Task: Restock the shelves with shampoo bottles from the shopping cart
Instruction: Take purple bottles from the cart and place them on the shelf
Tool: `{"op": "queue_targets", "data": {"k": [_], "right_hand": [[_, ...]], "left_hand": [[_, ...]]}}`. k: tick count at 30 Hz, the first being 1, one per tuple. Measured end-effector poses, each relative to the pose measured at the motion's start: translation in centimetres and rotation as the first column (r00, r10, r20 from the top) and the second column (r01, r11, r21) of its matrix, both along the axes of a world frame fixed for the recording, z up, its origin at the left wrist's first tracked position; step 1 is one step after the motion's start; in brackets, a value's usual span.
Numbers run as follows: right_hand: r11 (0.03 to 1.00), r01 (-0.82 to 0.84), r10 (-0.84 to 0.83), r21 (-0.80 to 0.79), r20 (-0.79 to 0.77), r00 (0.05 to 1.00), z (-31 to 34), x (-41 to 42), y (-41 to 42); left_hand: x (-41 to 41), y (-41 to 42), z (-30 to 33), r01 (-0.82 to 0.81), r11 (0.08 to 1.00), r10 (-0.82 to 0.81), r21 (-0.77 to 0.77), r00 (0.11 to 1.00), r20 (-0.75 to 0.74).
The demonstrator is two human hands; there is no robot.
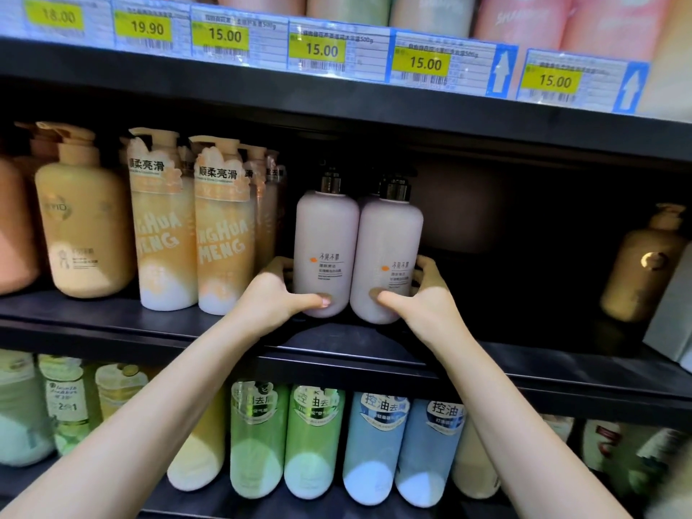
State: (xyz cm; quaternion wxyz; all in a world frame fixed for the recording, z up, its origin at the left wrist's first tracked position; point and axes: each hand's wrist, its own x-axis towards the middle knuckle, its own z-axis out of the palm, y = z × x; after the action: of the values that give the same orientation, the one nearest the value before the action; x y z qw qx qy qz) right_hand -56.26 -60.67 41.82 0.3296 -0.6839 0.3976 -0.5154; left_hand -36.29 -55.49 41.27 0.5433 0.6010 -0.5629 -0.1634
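Two pale pink shampoo bottles with black pump tops stand side by side on the black middle shelf point(112, 324). My left hand point(277, 294) is wrapped around the base of the left pink bottle point(325, 234), thumb across its front. My right hand point(419, 294) grips the base of the right pink bottle point(389, 241) the same way. The two bottles touch each other. The shopping cart is out of view.
Orange bottles point(221, 226) fill the shelf left of the pink pair. A dark gap lies to the right, up to a brown pump bottle point(644, 264). Price tags point(322, 50) line the upper shelf edge. Green and blue bottles point(374, 443) stand on the shelf below.
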Motion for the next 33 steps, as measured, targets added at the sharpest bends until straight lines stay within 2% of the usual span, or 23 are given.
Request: {"op": "queue_targets", "data": {"k": [9,12,16,26,33], "right_hand": [[0.991,-0.096,0.097,0.096,0.003,0.995,0.8,0.8,-1.8],[0.994,-0.083,0.081,0.077,0.017,0.997,0.1,0.9,-2.1],[0.998,-0.056,0.056,0.009,-0.037,0.998,-0.5,0.9,-2.1],[1.000,-0.025,0.025,0.004,-0.128,0.991,-0.4,0.7,-2.1],[0.999,-0.048,0.046,-0.009,-0.128,0.991,-0.5,0.5,-2.1]], "left_hand": [[0.4,-1.3,1.8,0.001,0.985,-0.004,0.170,1.000,0.018],[0.0,-1.1,0.9,0.002,0.994,0.003,0.113,0.999,-0.045],[-0.2,-1.1,0.0,0.006,0.999,-0.001,0.054,0.995,-0.102],[-0.1,-0.9,-0.2,-0.037,0.998,0.038,0.047,0.999,-0.026],[-0.9,1.0,0.7,-0.084,0.983,0.074,0.163,0.995,0.072]]}}
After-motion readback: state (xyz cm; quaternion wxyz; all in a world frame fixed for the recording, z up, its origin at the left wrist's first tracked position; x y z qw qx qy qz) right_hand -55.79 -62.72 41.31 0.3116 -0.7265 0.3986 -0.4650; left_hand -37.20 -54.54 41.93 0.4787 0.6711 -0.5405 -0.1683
